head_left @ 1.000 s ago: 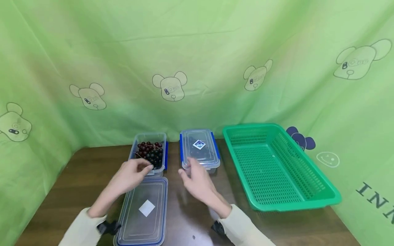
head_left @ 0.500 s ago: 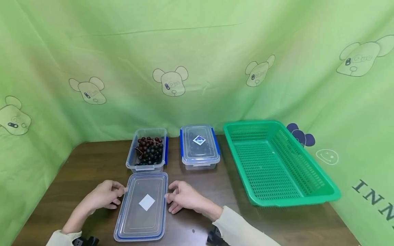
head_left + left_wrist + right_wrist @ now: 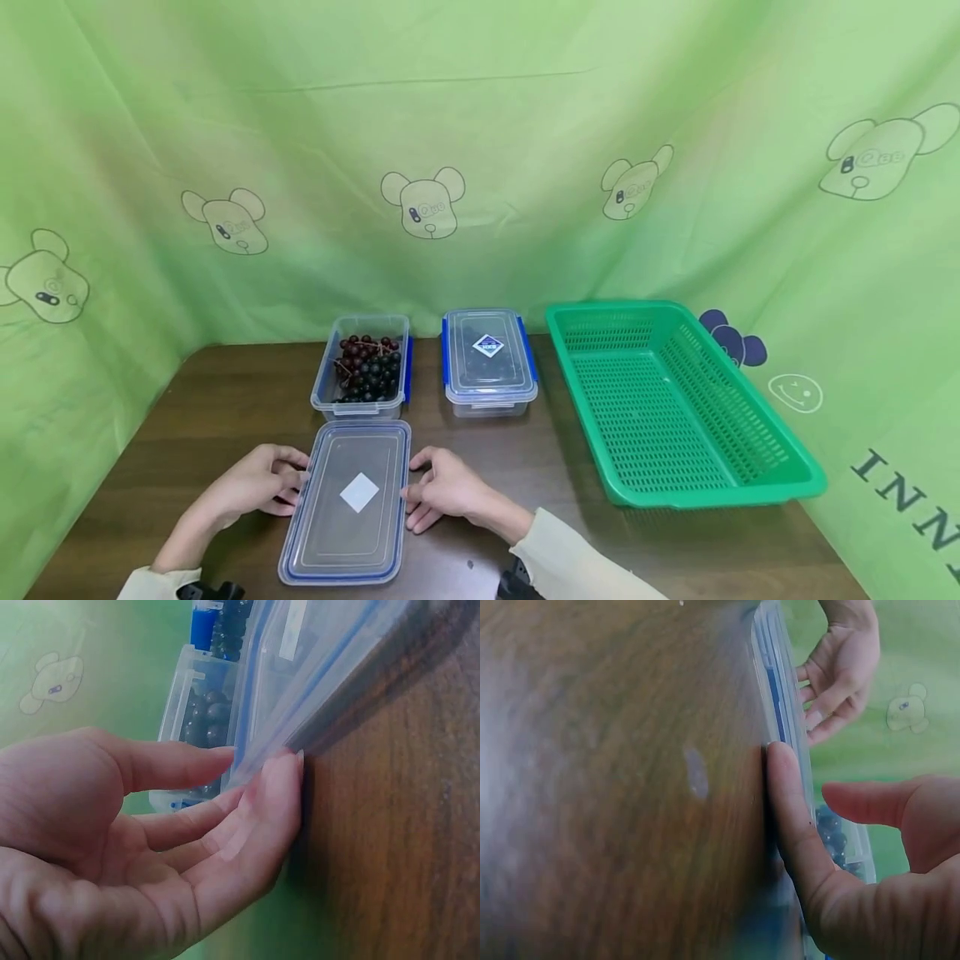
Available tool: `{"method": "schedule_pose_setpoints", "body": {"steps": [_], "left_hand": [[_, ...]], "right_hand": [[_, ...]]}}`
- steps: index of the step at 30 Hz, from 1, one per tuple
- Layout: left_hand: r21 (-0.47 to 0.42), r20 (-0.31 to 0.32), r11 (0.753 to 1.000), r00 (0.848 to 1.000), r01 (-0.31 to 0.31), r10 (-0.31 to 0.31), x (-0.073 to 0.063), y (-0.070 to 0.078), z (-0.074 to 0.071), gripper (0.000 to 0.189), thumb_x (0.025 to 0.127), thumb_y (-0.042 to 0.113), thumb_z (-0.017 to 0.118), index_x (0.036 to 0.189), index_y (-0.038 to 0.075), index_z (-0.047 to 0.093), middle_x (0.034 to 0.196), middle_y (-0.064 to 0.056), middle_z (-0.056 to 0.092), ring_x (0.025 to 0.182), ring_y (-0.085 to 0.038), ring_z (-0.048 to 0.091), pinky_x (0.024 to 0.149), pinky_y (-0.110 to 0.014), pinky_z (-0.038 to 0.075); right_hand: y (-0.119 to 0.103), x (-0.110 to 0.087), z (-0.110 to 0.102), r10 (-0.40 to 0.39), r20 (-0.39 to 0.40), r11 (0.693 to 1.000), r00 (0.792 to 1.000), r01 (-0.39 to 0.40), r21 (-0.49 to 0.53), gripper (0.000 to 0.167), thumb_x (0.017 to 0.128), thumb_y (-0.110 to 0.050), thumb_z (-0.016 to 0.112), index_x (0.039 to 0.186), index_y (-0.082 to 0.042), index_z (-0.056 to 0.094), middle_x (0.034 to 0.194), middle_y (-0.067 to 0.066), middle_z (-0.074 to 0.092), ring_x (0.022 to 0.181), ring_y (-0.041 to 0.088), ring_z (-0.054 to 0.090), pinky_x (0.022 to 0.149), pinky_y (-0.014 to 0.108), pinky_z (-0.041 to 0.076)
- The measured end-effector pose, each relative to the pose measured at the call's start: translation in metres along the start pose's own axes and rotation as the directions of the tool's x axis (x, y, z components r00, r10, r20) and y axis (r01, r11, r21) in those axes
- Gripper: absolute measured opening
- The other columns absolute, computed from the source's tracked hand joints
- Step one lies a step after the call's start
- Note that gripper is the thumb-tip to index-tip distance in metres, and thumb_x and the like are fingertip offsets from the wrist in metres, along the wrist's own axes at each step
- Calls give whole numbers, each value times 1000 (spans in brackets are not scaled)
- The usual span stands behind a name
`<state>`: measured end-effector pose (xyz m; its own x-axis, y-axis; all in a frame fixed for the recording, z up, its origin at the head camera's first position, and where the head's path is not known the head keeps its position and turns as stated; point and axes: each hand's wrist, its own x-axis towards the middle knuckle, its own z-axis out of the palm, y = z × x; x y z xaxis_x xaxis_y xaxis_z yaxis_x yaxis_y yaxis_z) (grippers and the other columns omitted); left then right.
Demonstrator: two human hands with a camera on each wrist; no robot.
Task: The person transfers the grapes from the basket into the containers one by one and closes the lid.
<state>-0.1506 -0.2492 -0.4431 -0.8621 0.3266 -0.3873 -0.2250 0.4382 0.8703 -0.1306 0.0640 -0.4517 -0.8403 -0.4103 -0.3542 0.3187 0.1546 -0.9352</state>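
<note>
A clear rectangular lid [image 3: 345, 533] with a blue seal and a white diamond sticker lies before me, in front of an uncovered clear box [image 3: 356, 408]. Dark grapes [image 3: 369, 375] fill that box. My left hand [image 3: 258, 483] pinches the lid's left edge, thumb above and fingertips at its underside in the left wrist view. At the right edge is my right hand [image 3: 446, 487]. In the right wrist view its forefinger [image 3: 791, 799] lies against the lid's side, while the thumb [image 3: 870, 802] stands apart above. The lid partly hides the grape box in both wrist views.
Behind my right hand stands a second clear box with blue clips [image 3: 491, 375], its lid on. A large green perforated basket [image 3: 615, 487] sits to the right. A green printed curtain [image 3: 510, 242] hangs behind the brown table [image 3: 570, 550].
Both hands have come down from beside the two boxes toward me, to either edge of the lid. Over the last half second they have barely moved. The lid lies in nearly the same place.
</note>
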Motion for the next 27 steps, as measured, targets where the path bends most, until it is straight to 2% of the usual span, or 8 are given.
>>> {"method": "schedule_pose_setpoints", "body": {"steps": [7,10,13,18,27], "left_hand": [[-12,4,1000,1000,-18,18,0,-2,1,50,89,-11,55,137,-21,45,92,-10,63,80,-20,65,67,-32,65],[-7,10,1000,1000,-20,20,-1,-4,2,56,83,-12,54,137,-21,45,93,-11,63,82,-20,65,67,-31,64],[1,28,1000,999,-30,30,-4,-5,3,56,84,-10,54,138,-21,44,95,-12,63,83,-19,65,68,-30,64],[-13,44,998,997,-59,60,-12,-3,3,53,91,-7,56,140,-21,42,99,-14,64,85,-21,65,69,-31,65],[-18,71,995,992,-102,103,-26,8,-7,49,100,1,60,142,-19,43,100,-14,62,88,-20,67,74,-34,66]], "right_hand": [[0,0,2,-7,-7,1000,1000,7,17,43,94,9,67,132,9,46,79,19,67,58,20,70,59,36,66],[1,-1,2,-8,-3,1000,1000,8,27,41,93,10,66,130,9,47,78,18,67,58,19,69,60,36,66],[3,-4,3,-1,10,999,1000,1,36,37,93,11,65,125,8,47,77,18,68,59,20,71,60,36,66],[5,-7,3,-5,32,999,999,4,49,34,93,11,65,121,7,47,76,16,67,59,20,71,61,37,66],[-1,-17,2,-29,67,997,997,24,76,33,93,9,67,121,6,48,77,15,70,60,19,71,63,37,66]]}}
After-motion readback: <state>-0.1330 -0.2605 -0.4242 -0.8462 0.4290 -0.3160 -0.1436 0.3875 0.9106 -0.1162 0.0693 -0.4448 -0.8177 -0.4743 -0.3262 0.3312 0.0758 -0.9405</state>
